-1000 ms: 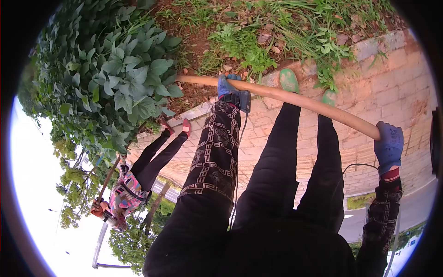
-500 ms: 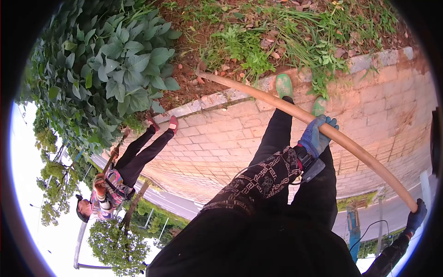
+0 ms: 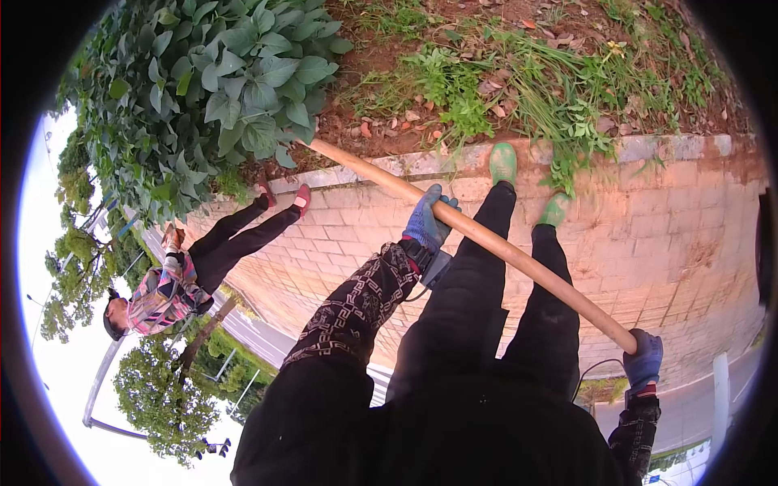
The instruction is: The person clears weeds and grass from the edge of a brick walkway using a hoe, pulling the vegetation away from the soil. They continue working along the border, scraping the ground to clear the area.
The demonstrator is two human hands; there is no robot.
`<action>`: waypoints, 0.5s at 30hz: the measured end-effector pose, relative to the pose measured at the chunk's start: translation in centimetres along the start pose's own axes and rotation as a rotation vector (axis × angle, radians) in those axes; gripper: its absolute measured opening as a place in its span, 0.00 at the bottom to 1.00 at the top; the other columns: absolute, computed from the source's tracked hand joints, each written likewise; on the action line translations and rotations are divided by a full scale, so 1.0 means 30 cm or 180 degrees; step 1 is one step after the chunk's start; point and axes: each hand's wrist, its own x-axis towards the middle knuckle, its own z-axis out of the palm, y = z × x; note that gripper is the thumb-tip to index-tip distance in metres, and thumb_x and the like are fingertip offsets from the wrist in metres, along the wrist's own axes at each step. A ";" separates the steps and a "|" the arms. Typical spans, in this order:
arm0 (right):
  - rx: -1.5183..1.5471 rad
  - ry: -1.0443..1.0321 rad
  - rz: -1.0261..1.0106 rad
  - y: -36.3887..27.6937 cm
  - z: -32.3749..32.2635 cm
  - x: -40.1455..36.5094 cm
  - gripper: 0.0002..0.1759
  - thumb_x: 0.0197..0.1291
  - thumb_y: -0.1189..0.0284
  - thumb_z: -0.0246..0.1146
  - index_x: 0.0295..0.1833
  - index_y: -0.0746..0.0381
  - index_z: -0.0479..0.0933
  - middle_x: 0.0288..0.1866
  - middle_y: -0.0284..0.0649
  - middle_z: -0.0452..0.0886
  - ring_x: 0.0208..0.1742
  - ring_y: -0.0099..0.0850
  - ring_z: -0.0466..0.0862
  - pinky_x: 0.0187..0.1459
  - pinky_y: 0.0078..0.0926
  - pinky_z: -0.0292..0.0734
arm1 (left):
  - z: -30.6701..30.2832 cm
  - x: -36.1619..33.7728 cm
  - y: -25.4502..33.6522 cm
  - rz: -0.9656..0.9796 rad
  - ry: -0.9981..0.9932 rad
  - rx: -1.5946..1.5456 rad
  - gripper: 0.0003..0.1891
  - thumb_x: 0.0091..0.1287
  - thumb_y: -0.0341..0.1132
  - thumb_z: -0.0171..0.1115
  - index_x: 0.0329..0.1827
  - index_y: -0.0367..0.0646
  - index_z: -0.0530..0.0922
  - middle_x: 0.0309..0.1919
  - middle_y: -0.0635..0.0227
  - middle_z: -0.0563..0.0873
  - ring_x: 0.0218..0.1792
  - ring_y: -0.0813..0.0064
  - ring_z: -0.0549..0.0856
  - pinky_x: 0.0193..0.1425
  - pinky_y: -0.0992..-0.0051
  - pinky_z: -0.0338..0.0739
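A long, smooth wooden pole (image 3: 527,266) slants across my front from upper left to lower right. My left hand (image 3: 429,217), in a blue-grey glove, is wrapped round its middle part. Around the near end of the pole closes my right hand (image 3: 643,358), in a dark blue glove. At the far end the pole goes in under the edge of the broad-leaved green plants (image 3: 259,89), so whatever is on its tip is hidden. A dark device (image 3: 436,269) is strapped at my left wrist.
A stone curb (image 3: 389,168) divides the brick paving (image 3: 348,223) from red soil with weeds (image 3: 462,93) and dry leaves. My green shoes (image 3: 503,162) are at the curb. Another person (image 3: 174,283) stands on the paving at left. Trees and a road lie beyond.
The pole has shifted left, its far end moving from bare soil to the plants' edge. Both my hands have moved left with it. The other person's hands have moved nearer the plants.
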 end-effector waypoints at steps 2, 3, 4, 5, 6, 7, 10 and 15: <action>0.0125 -0.0112 0.0039 -0.003 0.040 -0.026 0.14 0.41 0.78 0.65 0.36 0.54 0.77 0.29 0.41 0.80 0.35 0.46 0.80 0.42 0.42 0.71 | -0.029 -0.018 -0.007 0.0072 0.0043 -0.0012 0.11 0.61 0.36 0.69 0.40 0.49 0.74 0.32 0.69 0.76 0.39 0.64 0.79 0.50 0.58 0.77; 0.0085 -0.0085 0.0019 0.012 0.051 -0.043 0.13 0.41 0.77 0.65 0.36 0.54 0.77 0.29 0.41 0.80 0.35 0.46 0.80 0.41 0.42 0.71 | -0.035 -0.028 -0.016 0.0112 0.0089 0.0002 0.10 0.62 0.36 0.69 0.39 0.49 0.74 0.31 0.68 0.76 0.38 0.64 0.79 0.49 0.58 0.77; 0.0040 -0.0061 0.0004 0.026 0.053 -0.064 0.13 0.41 0.77 0.65 0.36 0.54 0.77 0.28 0.41 0.80 0.35 0.46 0.80 0.41 0.42 0.71 | -0.037 -0.036 -0.037 0.0134 0.0075 -0.0025 0.10 0.62 0.36 0.69 0.39 0.49 0.74 0.31 0.68 0.76 0.38 0.64 0.79 0.49 0.58 0.77; 0.0019 -0.0042 -0.0022 0.050 0.046 -0.092 0.13 0.41 0.77 0.65 0.36 0.54 0.77 0.28 0.41 0.80 0.35 0.46 0.80 0.41 0.42 0.71 | -0.033 -0.045 -0.076 0.0066 0.0061 -0.0012 0.11 0.62 0.37 0.69 0.38 0.48 0.74 0.31 0.67 0.76 0.37 0.65 0.79 0.48 0.59 0.78; -0.0084 -0.0110 0.0101 0.086 0.034 -0.124 0.13 0.41 0.77 0.66 0.36 0.54 0.77 0.28 0.41 0.81 0.35 0.46 0.81 0.41 0.42 0.71 | -0.027 -0.050 -0.124 -0.0004 0.0042 0.0001 0.11 0.63 0.37 0.69 0.38 0.47 0.74 0.32 0.67 0.76 0.37 0.65 0.79 0.47 0.61 0.78; -0.0186 -0.0170 0.0229 0.127 0.021 -0.160 0.13 0.41 0.77 0.66 0.37 0.55 0.77 0.28 0.41 0.81 0.35 0.46 0.81 0.41 0.41 0.71 | -0.018 -0.056 -0.185 0.0059 -0.0035 0.0061 0.11 0.63 0.38 0.68 0.38 0.45 0.73 0.32 0.66 0.76 0.35 0.66 0.78 0.46 0.62 0.79; -0.0460 -0.0260 0.0620 0.285 -0.057 -0.305 0.12 0.41 0.77 0.66 0.35 0.56 0.77 0.28 0.41 0.81 0.35 0.46 0.81 0.42 0.40 0.71 | 0.075 -0.128 -0.393 -0.0199 0.0042 -0.0145 0.11 0.64 0.36 0.67 0.40 0.45 0.73 0.32 0.65 0.76 0.36 0.64 0.79 0.47 0.61 0.79; -0.0757 -0.0132 0.0998 0.424 -0.272 -0.489 0.08 0.39 0.80 0.65 0.29 0.60 0.75 0.25 0.48 0.80 0.32 0.52 0.81 0.33 0.43 0.74 | 0.165 -0.208 -0.681 -0.0311 -0.0353 -0.0294 0.14 0.64 0.37 0.68 0.45 0.44 0.74 0.35 0.65 0.76 0.39 0.63 0.80 0.48 0.60 0.80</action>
